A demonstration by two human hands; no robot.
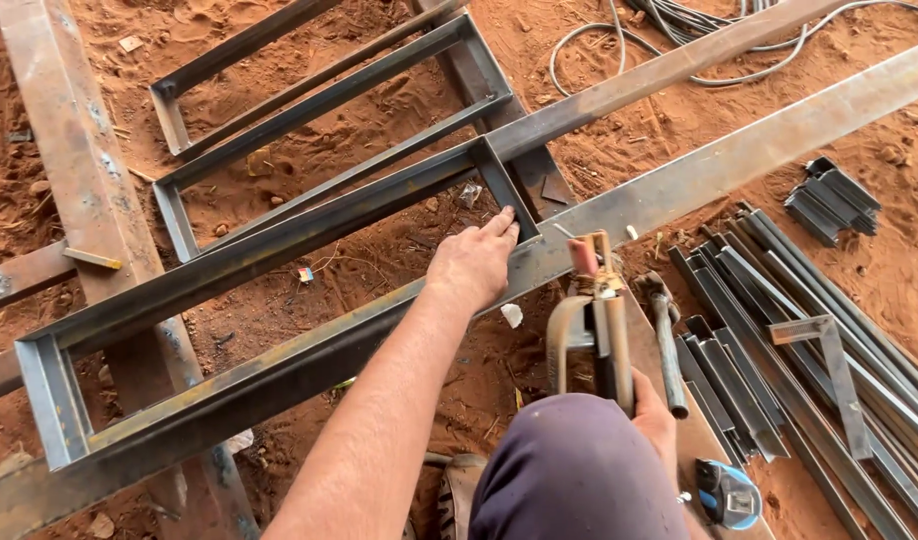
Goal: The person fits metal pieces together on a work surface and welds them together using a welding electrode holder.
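Red dirt, rusty rectangular steel frame (279,240)

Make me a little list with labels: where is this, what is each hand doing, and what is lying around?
Place: red dirt ground
Left hand: fingers rest on the short crosspiece of a long steel frame
Right hand: grips a welding electrode holder
Beside it: a hammer
Right side: a pile of steel angle bars
Top: grey cables
Bottom right: a blue tape measure
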